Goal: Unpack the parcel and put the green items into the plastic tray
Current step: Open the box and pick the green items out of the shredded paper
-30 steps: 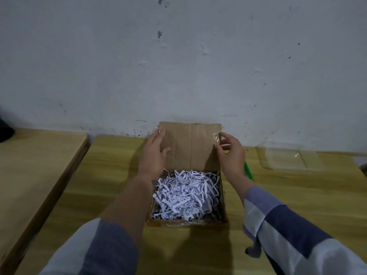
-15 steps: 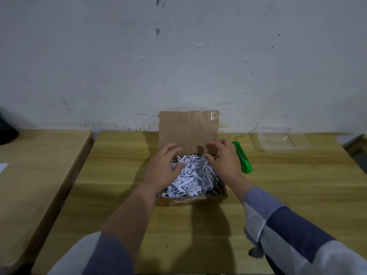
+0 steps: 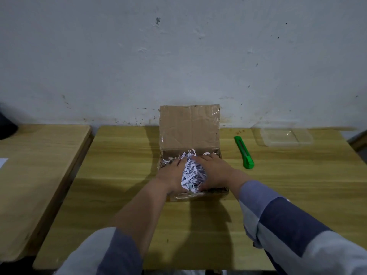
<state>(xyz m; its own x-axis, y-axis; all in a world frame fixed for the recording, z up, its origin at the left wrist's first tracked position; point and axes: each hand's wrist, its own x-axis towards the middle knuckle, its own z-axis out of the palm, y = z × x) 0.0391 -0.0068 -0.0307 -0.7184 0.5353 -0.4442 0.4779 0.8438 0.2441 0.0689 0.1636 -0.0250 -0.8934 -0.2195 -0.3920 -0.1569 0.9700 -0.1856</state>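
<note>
Digging through the parcel's filler

Both hands, left hand and right hand, cup shredded paper inside the cardboard box; next, clear it to find green items for the plastic tray far right

A wooden desk with a pale yellow grain stands against a grey-white wall that is scuffed and speckled with dark marks, thickest low down near the desk edge. To its left, a narrow gap apart, stands a 2nd desk of similar wood. A white sheet shows at that desk's left edge, cut off by the frame. A dark object sits at its far left corner; too little shows to tell what it is
</note>
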